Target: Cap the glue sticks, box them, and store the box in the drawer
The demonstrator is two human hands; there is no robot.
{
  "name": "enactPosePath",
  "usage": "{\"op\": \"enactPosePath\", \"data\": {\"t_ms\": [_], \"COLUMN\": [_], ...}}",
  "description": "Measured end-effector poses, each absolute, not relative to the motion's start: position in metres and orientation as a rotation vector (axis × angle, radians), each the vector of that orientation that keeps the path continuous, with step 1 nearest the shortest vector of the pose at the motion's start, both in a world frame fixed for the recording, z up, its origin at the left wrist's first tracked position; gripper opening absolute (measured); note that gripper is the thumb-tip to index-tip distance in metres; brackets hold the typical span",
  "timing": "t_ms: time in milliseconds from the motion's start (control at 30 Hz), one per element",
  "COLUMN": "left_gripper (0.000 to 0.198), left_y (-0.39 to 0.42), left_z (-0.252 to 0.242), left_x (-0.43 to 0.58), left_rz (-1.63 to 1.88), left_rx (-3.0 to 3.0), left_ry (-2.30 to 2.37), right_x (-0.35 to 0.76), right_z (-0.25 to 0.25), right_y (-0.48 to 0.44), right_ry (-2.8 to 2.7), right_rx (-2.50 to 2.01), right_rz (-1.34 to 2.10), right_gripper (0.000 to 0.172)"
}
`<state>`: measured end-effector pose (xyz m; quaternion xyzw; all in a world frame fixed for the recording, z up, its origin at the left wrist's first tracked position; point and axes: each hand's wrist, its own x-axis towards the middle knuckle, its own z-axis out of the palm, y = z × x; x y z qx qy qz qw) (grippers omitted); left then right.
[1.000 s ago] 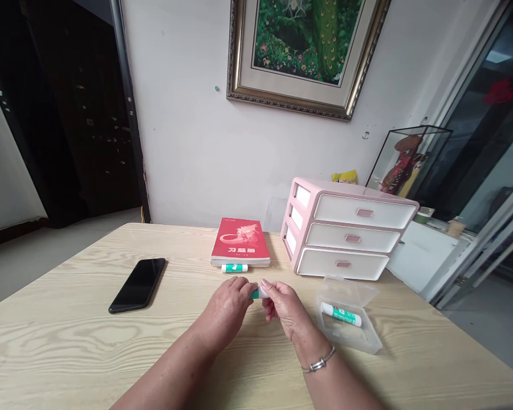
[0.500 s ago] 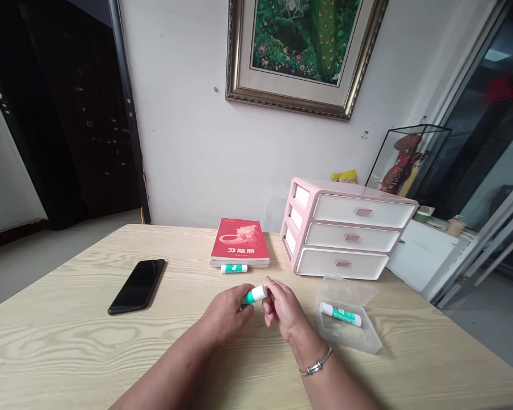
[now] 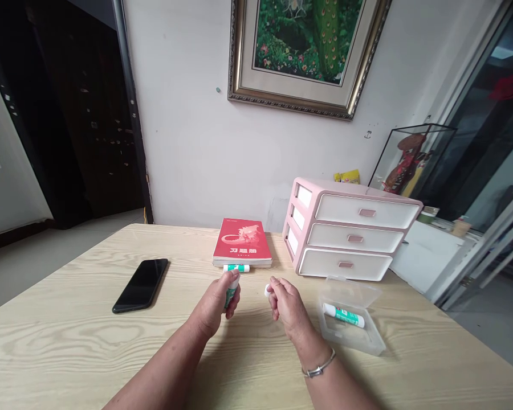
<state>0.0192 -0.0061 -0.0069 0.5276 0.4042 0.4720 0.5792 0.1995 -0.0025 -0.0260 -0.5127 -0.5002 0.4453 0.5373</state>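
The view is taken from head height, angled forward and down across the worktop, with the left hand and right hand close below and the wall farther off.

My tabletop count: three glue sticks, one cap, one phone, one book, one case, one drawer unit.
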Motion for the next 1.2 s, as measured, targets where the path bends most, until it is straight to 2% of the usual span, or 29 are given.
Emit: {"op": "enactPosePath", "data": {"t_ms": [333, 533, 700, 833, 1200], "left_gripper": [0.049, 0.058, 0.055, 0.054, 0.053], "left_y": [-0.009, -0.012, -0.018, -0.020, -0.014], "left_z": [-0.009, -0.011, -0.004, -0.004, -0.007], "left_x": [0.028, 0.031, 0.033, 0.032, 0.019], "left_rz": [1.175, 1.003, 0.901, 0.884, 0.929], "left_rx": [1.095, 1.359, 1.643, 1.853, 2.014], "left_ry": [0.803, 1.000, 1.073, 1.001, 1.165], "right_x": [0.198, 0.195, 0.186, 0.186, 0.262], "right_z": [-0.029, -0.019, -0.020, -0.025, -0.008], "right_y": [-0.004, -0.018, -0.025, -0.019, -0.058], "right_ry": [-1.233, -1.424, -1.564, -1.541, -1.277], "right_rx": [-1.201, -1.021, -0.882, -0.920, -1.125], "right_rz": [1.021, 1.005, 1.064, 1.028, 0.881], "right_gripper": [0.044, 0.036, 0.032, 0.026, 0.028]}}
